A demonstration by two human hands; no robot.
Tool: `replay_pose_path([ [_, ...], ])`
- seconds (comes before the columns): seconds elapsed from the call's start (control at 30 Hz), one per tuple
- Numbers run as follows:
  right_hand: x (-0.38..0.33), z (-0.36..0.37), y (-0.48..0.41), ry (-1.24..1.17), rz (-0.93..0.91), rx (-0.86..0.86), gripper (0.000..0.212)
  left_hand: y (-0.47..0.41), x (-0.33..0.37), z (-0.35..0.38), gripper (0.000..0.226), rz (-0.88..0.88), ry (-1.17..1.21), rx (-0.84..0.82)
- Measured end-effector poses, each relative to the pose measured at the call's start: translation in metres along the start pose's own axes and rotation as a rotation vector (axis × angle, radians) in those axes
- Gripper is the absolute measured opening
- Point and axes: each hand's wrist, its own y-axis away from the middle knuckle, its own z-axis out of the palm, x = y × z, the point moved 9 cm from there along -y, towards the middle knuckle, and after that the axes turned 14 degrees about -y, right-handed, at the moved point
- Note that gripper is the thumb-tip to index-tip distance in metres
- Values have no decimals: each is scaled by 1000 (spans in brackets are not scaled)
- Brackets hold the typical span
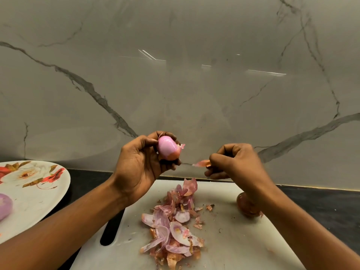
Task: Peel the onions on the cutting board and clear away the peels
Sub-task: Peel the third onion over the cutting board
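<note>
My left hand [140, 162] grips a mostly peeled pink onion [168, 147] above the far edge of the white cutting board [239, 240]; a patch of brown skin still clings to its lower end. To its right, my right hand [233, 162] pinches a small strip of torn peel [201, 163], held apart from the onion. A heap of pink and brown peels [175, 225] lies in the middle of the board. An unpeeled brown onion [246, 207] sits on the board, partly hidden under my right forearm.
A floral plate [39, 191] stands at the left on the dark counter, with a peeled onion [4, 207] at its left edge. A grey marble wall rises close behind the board. The board's handle slot [109, 233] faces left.
</note>
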Motion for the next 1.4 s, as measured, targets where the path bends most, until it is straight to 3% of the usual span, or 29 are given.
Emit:
replay_pose_path([
  [0.1, 9, 21, 6, 38, 122, -201, 11, 1, 0, 0, 41, 9, -52, 1],
  [0.2, 9, 29, 10, 122, 97, -287, 12, 1, -4, -1, 39, -9, -54, 17],
  [0.33, 0, 24, 8, 147, 6, -234, 24, -1, -5, 2, 35, -13, -29, 28],
  [0.63, -14, 20, 9, 143, -241, -164, 37, 3, -8, 20, 44, -56, -229, -68],
  [0.93, -15, 24, 10, 95, -239, -217, 20, 2, -15, 20, 46, -74, -318, -104],
  [1.4, -20, 23, 12, 110, -258, -213, 11, 1, -13, 19, 41, -54, -388, -104],
])
